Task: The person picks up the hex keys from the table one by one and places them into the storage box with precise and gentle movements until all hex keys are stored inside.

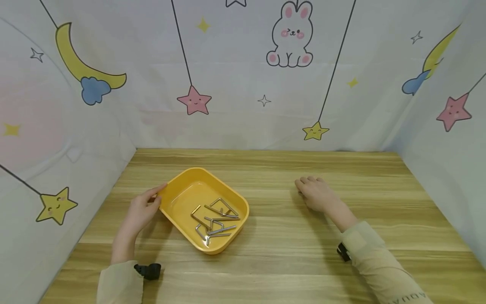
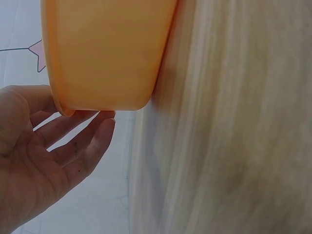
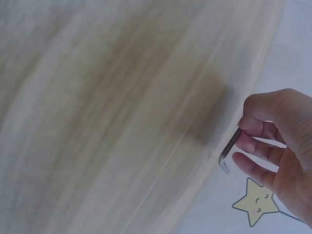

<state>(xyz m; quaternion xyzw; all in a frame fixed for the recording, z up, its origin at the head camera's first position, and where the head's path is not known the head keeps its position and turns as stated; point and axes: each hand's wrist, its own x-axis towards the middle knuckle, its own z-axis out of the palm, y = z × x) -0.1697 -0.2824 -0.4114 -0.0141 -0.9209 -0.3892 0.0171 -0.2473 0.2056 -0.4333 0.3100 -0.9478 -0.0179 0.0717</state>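
A yellow plastic tray [image 1: 186, 198] sits on the wooden table, left of the middle. Several L-shaped hex keys [image 1: 216, 223] lie crossed over each other at its near right end. My left hand [image 1: 142, 209] grips the tray's left corner; in the left wrist view the thumb is on the rim and the fingers are against the outer wall. To the right, my right hand [image 1: 315, 194] is over the table, apart from the tray. Seen from the right wrist, its thumb and finger pinch a small hex key [image 3: 228, 152], which the head view hides.
The wood-grain table [image 1: 273, 261] ends at a white cloth backdrop [image 1: 243, 126] printed with stars, moons and a rabbit. Cloth also hangs along the left and right sides. A dark wrist strap [image 1: 152, 271] shows at the left sleeve.
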